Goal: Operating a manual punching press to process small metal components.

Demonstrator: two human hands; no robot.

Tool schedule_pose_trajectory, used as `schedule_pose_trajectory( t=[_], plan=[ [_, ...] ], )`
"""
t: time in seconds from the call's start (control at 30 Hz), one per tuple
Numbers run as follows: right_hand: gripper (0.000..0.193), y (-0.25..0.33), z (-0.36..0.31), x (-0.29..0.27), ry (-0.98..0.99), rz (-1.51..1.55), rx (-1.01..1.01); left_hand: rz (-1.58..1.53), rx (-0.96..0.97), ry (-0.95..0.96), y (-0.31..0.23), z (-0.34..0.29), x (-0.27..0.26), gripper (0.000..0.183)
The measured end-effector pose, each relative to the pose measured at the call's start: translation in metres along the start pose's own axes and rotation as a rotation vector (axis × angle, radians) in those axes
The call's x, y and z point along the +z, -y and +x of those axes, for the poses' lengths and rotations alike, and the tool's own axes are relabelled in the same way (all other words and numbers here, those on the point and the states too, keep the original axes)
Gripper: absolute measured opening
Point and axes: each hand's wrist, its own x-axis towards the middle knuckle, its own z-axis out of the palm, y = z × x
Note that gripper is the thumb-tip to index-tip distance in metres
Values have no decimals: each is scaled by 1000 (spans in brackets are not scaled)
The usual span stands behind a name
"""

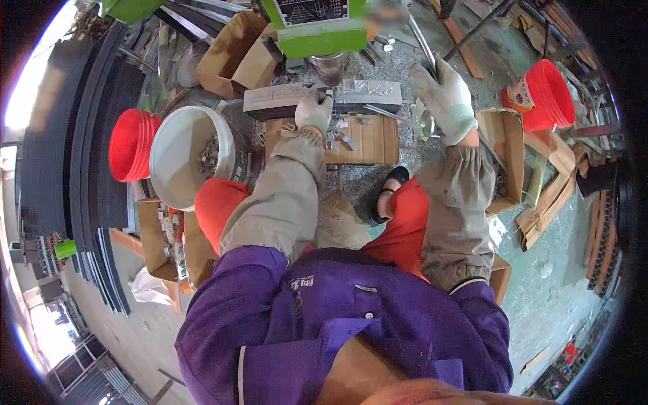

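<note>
My left hand (314, 111), in a white knit glove, is closed at the grey metal block (277, 100) below a green machine (322, 40). Its fingertips pinch something too small to make out. My right hand (447, 101), also gloved, grips a shiny metal lever (422, 42) that rises toward the machine's right side. Small cut metal pieces (368, 88) lie on top of the block. Under my left wrist, a flat cardboard box (378, 145) holds several more small metal pieces. A thin metal rod (388, 113) slants off the block between my hands.
On the left stand a white bucket (162, 162) with metal scraps and a red bucket (129, 145). Another red bucket (557, 98) is at the right, beside a cardboard box (509, 135). An open carton (233, 57) sits left of the machine. Dark metal profiles (88, 135) are stacked far left.
</note>
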Motion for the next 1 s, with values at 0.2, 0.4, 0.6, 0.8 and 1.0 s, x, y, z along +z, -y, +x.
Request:
schedule_pose_trajectory(
  t=[0.2, 0.4, 0.6, 0.8, 1.0],
  plan=[
    [35, 7, -3, -3, -24, -29, 22, 16, -89, -17, -13, -3, 10, 25],
    [39, 17, -6, -9, -3, -30, 57, 41, -96, -51, -15, -1, 13, 26],
    [40, 19, -5, -9, 4, -43, 68, 79, -95, -76, -12, 1, 20, 26],
    [38, 14, -2, 0, -70, -62, 33, 140, -80, -58, -4, 3, 24, 24],
    [41, 12, 8, 17, -104, -55, 142, 89, -10, -55, -3, 1, 26, 26]
  ],
)
